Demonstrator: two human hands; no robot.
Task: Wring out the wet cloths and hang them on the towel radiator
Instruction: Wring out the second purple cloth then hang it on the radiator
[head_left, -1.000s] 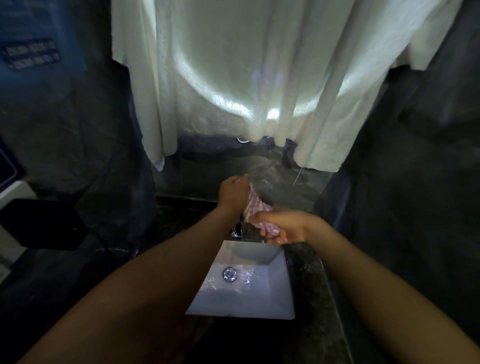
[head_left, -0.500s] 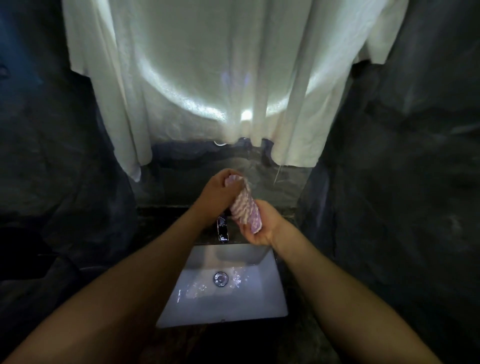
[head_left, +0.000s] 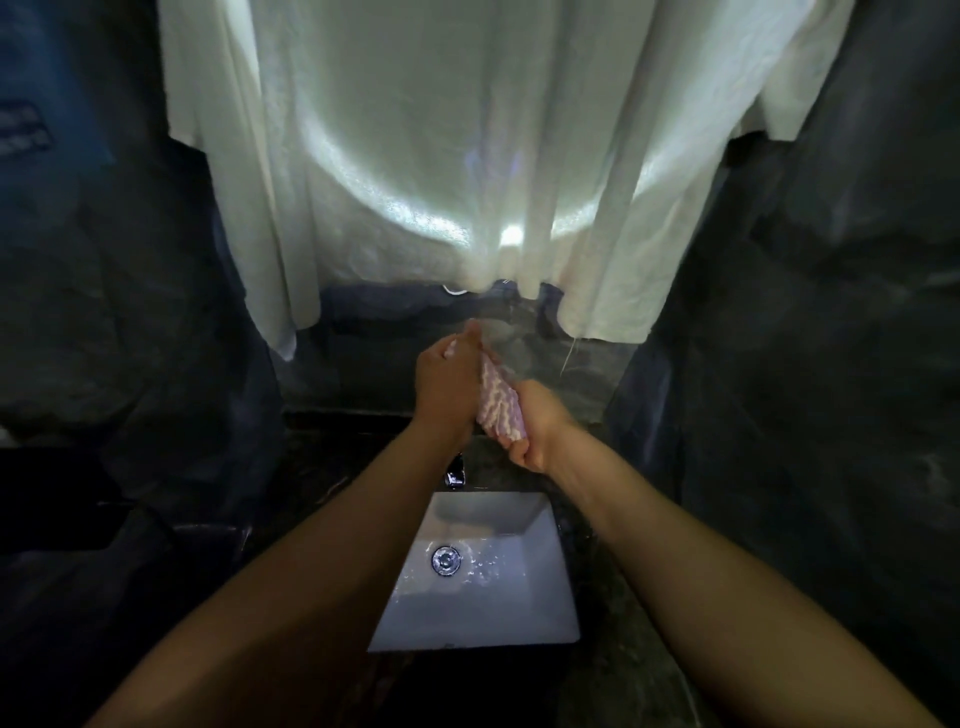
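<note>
White fabric: a broad white fabric (head_left: 467, 156) hangs in folds across the top of the view, with a bright arc of light across it. It hides whatever is on the wall behind it, and its hem ends just above the hands.

Walls: dark, mottled walls (head_left: 831, 312) close in on both sides; detail is lost in shadow.

Forearms: 2 bare forearms (head_left: 322, 597) reach in from the lower corners. The left one crosses in front of the basin's near left corner.

Desk: a dark stone desk (head_left: 613, 675) surrounds the basin, dimly lit.

Basin: a white rectangular basin (head_left: 519, 618) is sunk into the desk below the hands, with wet glints on its floor.

Left hand: the left hand (head_left: 447, 387) has its back to the camera and its fingers curled tight round the cloth's upper end.

Right hand: the right hand (head_left: 537, 426) is clenched round the cloth's lower end.

Cloth: a pink-and-white striped cloth (head_left: 498, 405) is twisted into a tight roll and slants between the 2 hands. It is in the air above the tap and the basin's back edge.

Tap: a dark, shiny tap (head_left: 455, 475) sits at the basin's back edge, partly covered by the left wrist.

Drain: a round metal drain (head_left: 445, 560) lies in the basin's floor, left of centre.

Thread: 1 loose thread (head_left: 569, 358) dangles from the fabric's hem, right of the hands.
</note>
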